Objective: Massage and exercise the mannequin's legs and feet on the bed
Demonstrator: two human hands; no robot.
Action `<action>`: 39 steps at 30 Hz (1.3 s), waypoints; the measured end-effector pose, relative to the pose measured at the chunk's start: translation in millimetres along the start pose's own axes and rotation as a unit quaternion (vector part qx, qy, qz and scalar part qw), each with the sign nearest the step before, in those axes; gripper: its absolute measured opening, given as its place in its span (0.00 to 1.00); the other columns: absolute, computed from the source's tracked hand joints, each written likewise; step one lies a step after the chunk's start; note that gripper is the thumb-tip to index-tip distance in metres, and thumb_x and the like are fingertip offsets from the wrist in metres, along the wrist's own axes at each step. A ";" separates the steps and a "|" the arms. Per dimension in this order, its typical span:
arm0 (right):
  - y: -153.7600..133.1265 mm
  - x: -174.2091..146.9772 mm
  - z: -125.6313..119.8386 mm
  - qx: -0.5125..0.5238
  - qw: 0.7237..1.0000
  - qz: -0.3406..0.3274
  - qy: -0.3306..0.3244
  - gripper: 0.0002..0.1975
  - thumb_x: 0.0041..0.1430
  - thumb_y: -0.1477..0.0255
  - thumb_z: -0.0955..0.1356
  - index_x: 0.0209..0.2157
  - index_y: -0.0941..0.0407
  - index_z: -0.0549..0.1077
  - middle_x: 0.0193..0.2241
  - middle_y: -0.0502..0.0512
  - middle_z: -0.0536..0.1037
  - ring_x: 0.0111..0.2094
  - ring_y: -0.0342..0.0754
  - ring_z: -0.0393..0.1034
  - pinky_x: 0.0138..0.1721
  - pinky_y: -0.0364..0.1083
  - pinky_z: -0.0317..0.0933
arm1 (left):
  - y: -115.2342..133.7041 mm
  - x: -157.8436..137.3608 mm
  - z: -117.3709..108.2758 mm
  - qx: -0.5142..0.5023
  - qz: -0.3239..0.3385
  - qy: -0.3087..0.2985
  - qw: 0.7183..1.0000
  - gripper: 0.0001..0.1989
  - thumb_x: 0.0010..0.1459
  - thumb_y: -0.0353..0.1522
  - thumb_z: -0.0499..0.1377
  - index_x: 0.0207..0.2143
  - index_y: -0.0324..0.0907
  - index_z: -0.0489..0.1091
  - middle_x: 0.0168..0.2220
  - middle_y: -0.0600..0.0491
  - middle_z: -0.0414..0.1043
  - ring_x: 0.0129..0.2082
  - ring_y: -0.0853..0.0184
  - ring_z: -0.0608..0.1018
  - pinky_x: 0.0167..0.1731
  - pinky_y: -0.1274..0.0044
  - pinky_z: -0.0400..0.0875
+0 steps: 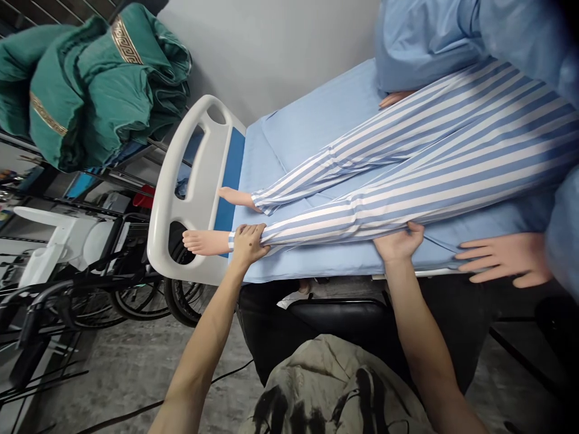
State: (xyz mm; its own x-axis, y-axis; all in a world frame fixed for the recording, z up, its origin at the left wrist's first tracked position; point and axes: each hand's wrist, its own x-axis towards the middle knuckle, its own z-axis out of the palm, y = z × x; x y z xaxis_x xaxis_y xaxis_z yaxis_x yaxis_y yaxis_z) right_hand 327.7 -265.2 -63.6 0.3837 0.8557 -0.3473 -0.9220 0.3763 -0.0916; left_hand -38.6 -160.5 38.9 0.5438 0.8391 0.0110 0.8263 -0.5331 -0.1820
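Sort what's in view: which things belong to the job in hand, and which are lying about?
In the job:
blue-and-white striped cloth trousers, touched by left hand and right hand
smooth bare foot beyond the left hand
light-blue bed sheet underneath

Lying about:
bundled green cloth with gold-patterned trim
black, spoked wheelchair wheels

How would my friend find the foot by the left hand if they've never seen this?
Find the white footboard, then the blue-and-white striped trousers stretching away from it. Look for the bare foot sticking out of the nearer trouser leg. Unlike the other foot, it has the left hand close by, gripping that leg.
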 end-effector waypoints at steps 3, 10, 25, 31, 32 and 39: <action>0.2 1.7 -3.6 -0.014 1.000 -0.003 -0.002 0.17 0.46 0.68 0.62 0.39 0.52 0.74 0.40 0.48 0.79 0.47 0.51 0.73 0.49 0.54 0.71 | -1.1 3.1 4.6 0.001 0.000 -0.003 1.000 0.26 0.47 0.34 0.60 0.51 0.40 0.69 0.45 0.42 0.77 0.47 0.48 0.77 0.54 0.61 0.60; 0.4 4.7 -3.6 -0.053 0.998 -0.013 -0.009 0.19 0.47 0.68 0.62 0.42 0.54 0.73 0.42 0.49 0.78 0.47 0.49 0.73 0.48 0.51 0.71 | -4.7 12.0 13.9 -0.007 0.007 0.001 1.000 0.25 0.48 0.34 0.59 0.51 0.40 0.69 0.45 0.42 0.77 0.48 0.48 0.76 0.54 0.61 0.60; -23.5 -1.3 -13.0 -0.129 0.991 0.019 -0.009 0.16 0.48 0.70 0.65 0.41 0.53 0.72 0.43 0.49 0.78 0.47 0.49 0.73 0.47 0.51 0.72 | 4.8 13.9 58.0 -0.048 -0.013 0.004 0.999 0.26 0.47 0.34 0.59 0.51 0.41 0.69 0.47 0.41 0.76 0.48 0.48 0.76 0.52 0.62 0.61; -25.9 0.3 -16.0 -0.180 0.983 0.030 0.005 0.14 0.47 0.71 0.67 0.39 0.54 0.71 0.43 0.50 0.79 0.47 0.47 0.74 0.47 0.49 0.73 | 9.3 9.1 67.4 -0.078 -0.026 0.031 0.996 0.27 0.49 0.32 0.58 0.53 0.42 0.69 0.49 0.41 0.75 0.48 0.49 0.74 0.52 0.62 0.61; -26.0 0.3 -14.8 -0.190 0.981 0.031 0.008 0.13 0.47 0.71 0.67 0.39 0.54 0.71 0.42 0.50 0.79 0.46 0.46 0.74 0.47 0.48 0.73 | 9.5 8.8 68.8 -0.083 -0.030 0.038 0.995 0.27 0.49 0.32 0.58 0.53 0.42 0.69 0.48 0.41 0.75 0.49 0.49 0.74 0.52 0.61 0.60; -44.7 -5.7 -5.3 -0.304 0.948 0.080 0.048 0.14 0.44 0.73 0.70 0.37 0.55 0.70 0.38 0.51 0.80 0.41 0.48 0.77 0.44 0.49 0.75 | 16.0 5.1 75.9 -0.121 -0.055 0.089 0.987 0.25 0.50 0.28 0.57 0.52 0.42 0.71 0.46 0.42 0.75 0.48 0.50 0.73 0.53 0.61 0.60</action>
State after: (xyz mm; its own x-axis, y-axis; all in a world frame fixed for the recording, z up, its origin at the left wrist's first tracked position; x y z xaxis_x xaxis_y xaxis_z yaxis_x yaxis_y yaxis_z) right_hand 366.4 -288.8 -62.5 0.2572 0.8375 -0.4822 -0.8388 -0.0544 -0.5418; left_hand -33.7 -156.5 -38.6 0.4476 0.8730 0.1936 0.8812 -0.4674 0.0706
